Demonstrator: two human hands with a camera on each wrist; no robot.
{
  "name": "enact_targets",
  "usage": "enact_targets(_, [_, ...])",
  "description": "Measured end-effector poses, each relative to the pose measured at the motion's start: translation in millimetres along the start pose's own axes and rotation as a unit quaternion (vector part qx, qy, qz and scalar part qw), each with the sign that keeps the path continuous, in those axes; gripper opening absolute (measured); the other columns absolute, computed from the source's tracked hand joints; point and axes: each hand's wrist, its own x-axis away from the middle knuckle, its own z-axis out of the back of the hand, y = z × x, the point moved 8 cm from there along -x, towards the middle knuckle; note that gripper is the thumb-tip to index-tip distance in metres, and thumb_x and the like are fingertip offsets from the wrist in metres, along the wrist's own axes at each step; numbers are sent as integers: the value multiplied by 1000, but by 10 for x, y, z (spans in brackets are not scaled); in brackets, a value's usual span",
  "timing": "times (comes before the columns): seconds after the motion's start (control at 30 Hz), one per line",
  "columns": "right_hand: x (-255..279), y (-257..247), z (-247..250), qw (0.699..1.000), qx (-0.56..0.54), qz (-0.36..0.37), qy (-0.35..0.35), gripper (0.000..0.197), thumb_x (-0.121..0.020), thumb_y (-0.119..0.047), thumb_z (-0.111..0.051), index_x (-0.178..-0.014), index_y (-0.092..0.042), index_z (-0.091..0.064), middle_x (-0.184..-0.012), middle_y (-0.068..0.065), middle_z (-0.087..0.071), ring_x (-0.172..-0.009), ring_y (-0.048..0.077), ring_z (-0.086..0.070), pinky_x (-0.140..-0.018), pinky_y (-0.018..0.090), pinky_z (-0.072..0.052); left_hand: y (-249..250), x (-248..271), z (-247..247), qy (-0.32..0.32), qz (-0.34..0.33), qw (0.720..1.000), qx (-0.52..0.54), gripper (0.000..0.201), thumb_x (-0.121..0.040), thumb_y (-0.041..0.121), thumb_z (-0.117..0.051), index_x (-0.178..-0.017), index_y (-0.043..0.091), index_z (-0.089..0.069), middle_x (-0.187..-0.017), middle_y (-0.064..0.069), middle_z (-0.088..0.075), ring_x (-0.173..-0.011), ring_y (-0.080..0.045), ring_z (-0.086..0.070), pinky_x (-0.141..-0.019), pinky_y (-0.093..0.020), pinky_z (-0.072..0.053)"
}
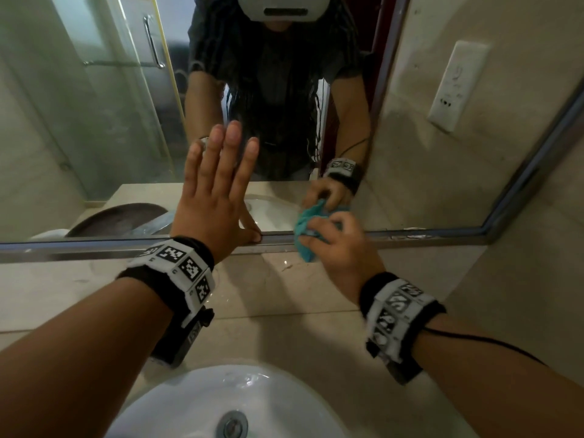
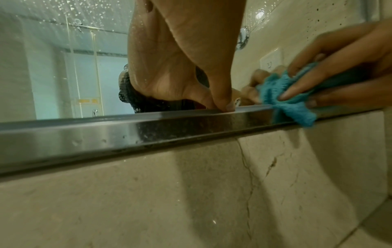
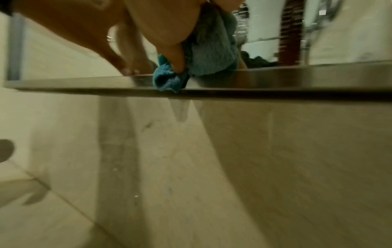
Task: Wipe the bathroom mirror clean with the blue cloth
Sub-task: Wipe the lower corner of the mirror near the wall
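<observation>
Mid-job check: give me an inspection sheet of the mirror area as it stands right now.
Surface: mirror carries water droplets in the left wrist view; metal frame runs along its bottom edge.
Job's things: blue cloth bunched, pressed at the mirror's lower edge and hanging over the frame.
Clutter: nothing seen on the counter.
Grippers: left hand flat on the glass, fingers straight, thumb tip at the frame; right hand grips the cloth.
Cables: thin black cable runs back along the right forearm from the wristband.
Surroundings: white basin below; wall socket right of the mirror; shower glass door reflected.
</observation>
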Motion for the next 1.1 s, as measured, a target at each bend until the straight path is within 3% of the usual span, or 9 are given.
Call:
enact_targets(0.1, [-215,-427,-194,992,-78,69,-72,27,-96,-25,-48,-121,-19,-54,-125,4,-41,-113,21,-46,-98,38,-45,-1,-5,4,13,-8,1000,-2,133,-55,80,-54,-149,10,9,-148,-6,38,-140,-26,27,-116,-43,12])
enact_targets(0.23, [-115,-64,-41,995,-90,4,-50,43,-66,-11,-80,-108,-15,-68,-111,9,-60,-90,29,-58,-70,39,-57,-12,-1,-5,5,-12,1000,2,142,-51,75,-69,-149,12,13,-148,-7,38,-139,-27,29,-116,-42,14])
enact_targets(0.3, [103,279,-17,998,-35,22,-49,39,-65,-6,-79,-102,-15,-71,-106,9,-64,-80,30,-57,-62,38,-56,-15,5,5,0,-9,1000,8,146,-49,70,-75,-149,13,13,-148,-6,39,-139,-26,29,-115,-41,15])
enact_targets(0.5, [179,377,99,999,-6,-21,-29,33,-58,1,-83,-88,-10,-74,-100,10,-67,-75,33,-57,-65,35,-53,-4,5,21,-5,-13,1000,14,144,-49,69,-76,-150,11,9,-148,-7,38,-139,-27,29,-116,-41,15])
enact_targets(0.63, [-87,-96,27,999,-46,9,-23,34,-75,-15,-72,-108,-10,-67,-115,13,-60,-95,34,-58,-75,45,-55,-8,15,23,7,-9,1000,4,145,-49,71,-76,-150,10,8,-150,-8,34,-141,-27,25,-116,-42,12])
enact_targets(0.7, [-172,-280,-72,996,-77,37,-26,42,-65,-12,-77,-106,-13,-68,-109,11,-64,-90,32,-60,-67,42,-57,-1,25,30,14,-11,1000,9,144,-49,72,-74,-150,10,8,-152,-7,32,-141,-27,24,-116,-42,12])
enact_targets(0.8, [-63,-10,-35,996,-85,3,10,19,-80,-24,-63,-97,-24,-72,-98,1,-67,-82,21,-64,-59,32,-57,3,20,36,17,-12,1000,10,145,-48,71,-75,-150,10,7,-152,-7,30,-142,-26,22,-116,-42,12])
enact_targets(0.97, [315,506,64,995,23,94,27,46,-61,0,-82,-104,-11,-70,-113,8,-57,-89,29,-47,-71,37,-54,-14,6,8,5,-7,1000,7,149,-44,72,-77,-150,12,10,-152,-7,31,-142,-26,24,-116,-41,13])
enact_targets(1.1, [169,274,163,994,4,87,71,39,-65,-1,-81,-101,-7,-70,-104,12,-66,-87,31,-53,-68,37,-55,-13,3,14,12,-7,1000,9,148,-43,71,-78,-150,12,6,-153,-8,30,-142,-27,22,-116,-41,13])
